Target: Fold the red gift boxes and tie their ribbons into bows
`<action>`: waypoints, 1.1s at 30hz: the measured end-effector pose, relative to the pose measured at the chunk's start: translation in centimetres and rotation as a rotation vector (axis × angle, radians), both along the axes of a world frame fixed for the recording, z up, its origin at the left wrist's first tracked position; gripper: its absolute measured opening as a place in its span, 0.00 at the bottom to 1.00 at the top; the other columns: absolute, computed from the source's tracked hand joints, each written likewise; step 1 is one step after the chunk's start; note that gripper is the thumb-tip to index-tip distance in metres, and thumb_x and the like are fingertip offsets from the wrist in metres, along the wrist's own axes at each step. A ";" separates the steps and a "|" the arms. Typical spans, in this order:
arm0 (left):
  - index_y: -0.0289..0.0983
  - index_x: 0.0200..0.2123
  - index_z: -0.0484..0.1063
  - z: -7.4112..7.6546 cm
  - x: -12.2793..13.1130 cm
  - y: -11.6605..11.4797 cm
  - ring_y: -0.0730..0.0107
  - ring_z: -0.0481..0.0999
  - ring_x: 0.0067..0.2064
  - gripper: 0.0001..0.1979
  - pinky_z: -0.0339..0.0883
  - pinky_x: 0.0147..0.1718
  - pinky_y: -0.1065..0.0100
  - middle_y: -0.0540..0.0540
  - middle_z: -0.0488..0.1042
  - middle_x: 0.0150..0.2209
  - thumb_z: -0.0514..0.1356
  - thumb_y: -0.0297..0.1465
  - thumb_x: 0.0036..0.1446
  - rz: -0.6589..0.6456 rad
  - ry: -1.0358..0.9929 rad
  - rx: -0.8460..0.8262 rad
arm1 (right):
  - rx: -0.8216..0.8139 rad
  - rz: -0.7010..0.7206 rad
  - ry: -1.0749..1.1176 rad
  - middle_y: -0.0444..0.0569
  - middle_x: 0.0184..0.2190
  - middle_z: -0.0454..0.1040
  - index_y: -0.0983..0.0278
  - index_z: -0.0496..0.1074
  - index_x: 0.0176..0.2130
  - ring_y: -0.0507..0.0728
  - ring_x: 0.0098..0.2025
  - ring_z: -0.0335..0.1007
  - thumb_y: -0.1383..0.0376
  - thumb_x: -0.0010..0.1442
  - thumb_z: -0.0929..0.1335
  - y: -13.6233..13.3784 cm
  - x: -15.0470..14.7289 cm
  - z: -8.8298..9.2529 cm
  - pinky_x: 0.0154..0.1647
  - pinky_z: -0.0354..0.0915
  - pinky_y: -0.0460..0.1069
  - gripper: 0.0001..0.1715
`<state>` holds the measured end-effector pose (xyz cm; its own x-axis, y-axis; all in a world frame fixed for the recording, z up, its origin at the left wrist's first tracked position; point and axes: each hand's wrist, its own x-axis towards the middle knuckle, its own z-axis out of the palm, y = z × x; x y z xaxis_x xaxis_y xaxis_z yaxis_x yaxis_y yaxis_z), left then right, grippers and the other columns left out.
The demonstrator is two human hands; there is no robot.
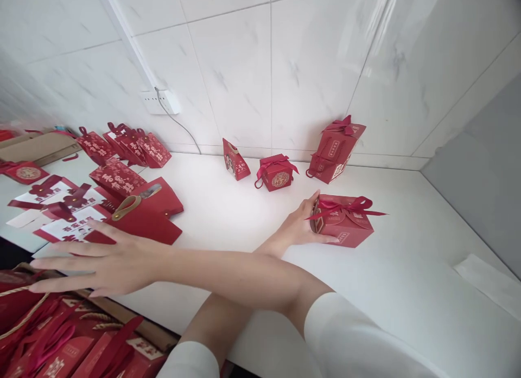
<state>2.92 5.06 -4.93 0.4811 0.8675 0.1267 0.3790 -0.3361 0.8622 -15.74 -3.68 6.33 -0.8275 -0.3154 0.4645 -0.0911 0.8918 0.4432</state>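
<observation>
My arms cross, the right one over the left. My left hand (300, 224) reaches to the right and grips the left side of a red gift box (350, 232), thumb along its front. The box sits on the white table and has a dark red ribbon bow on top. Far to the left, my right hand (118, 263) hovers palm down with fingers spread, holding nothing. It is nearest to a plain red handled box (157, 218) and the white-and-red boxes (61, 226) with ribbon flowers.
By the tiled wall stand a tall red gift box (336, 150), a small bowed box (277, 174) and a triangular box (236, 164). Several handled red boxes (152, 150) stand at left. A carton (163, 334) of red bags and ribboned boxes is at lower left. A cable (179, 123) hangs from the socket.
</observation>
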 end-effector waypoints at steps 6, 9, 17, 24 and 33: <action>0.53 0.70 0.35 -0.3 0.1 0.5 0.41 0.62 0.64 0.66 0.58 0.61 0.43 0.41 0.55 0.67 0.72 0.53 0.35 0.012 -0.007 -0.011 | -0.123 -0.266 0.262 0.41 0.64 0.65 0.51 0.58 0.67 0.63 0.69 0.53 0.54 0.68 0.57 -0.6 -2.2 -1.8 0.69 0.49 0.62 0.30; 0.54 0.70 0.34 -0.1 0.0 0.4 0.43 0.60 0.65 0.66 0.58 0.61 0.44 0.41 0.55 0.66 0.71 0.54 0.35 0.001 -0.001 -0.013 | -0.093 -0.239 0.284 0.41 0.63 0.66 0.56 0.64 0.63 0.63 0.66 0.56 0.60 0.68 0.57 0.4 -2.9 -2.6 0.70 0.43 0.67 0.26; 0.53 0.70 0.33 -0.1 -0.2 0.2 0.43 0.63 0.63 0.66 0.62 0.59 0.44 0.40 0.56 0.65 0.71 0.55 0.36 -0.012 -0.003 0.001 | -0.241 -0.482 0.267 0.54 0.64 0.63 0.66 0.69 0.56 0.67 0.66 0.56 0.77 0.65 0.56 5.9 -0.3 -4.1 0.68 0.44 0.74 0.25; 0.52 0.71 0.34 0.1 -0.2 0.1 0.45 0.61 0.65 0.65 0.59 0.62 0.47 0.41 0.55 0.66 0.73 0.48 0.38 -0.006 -0.010 0.019 | -0.745 -0.862 0.264 0.52 0.73 0.38 0.67 0.66 0.59 0.65 0.74 0.28 0.80 0.63 0.58 16.4 7.4 -4.2 0.70 0.28 0.70 0.28; 0.52 0.70 0.39 -1.4 -0.3 1.8 0.48 0.62 0.65 0.60 0.62 0.62 0.48 0.44 0.56 0.67 0.72 0.45 0.41 0.115 -0.043 0.225 | -0.686 -0.695 0.381 0.57 0.73 0.37 0.62 0.63 0.60 0.67 0.74 0.28 0.69 0.61 0.68 9.5 16.7 -0.8 0.69 0.32 0.72 0.28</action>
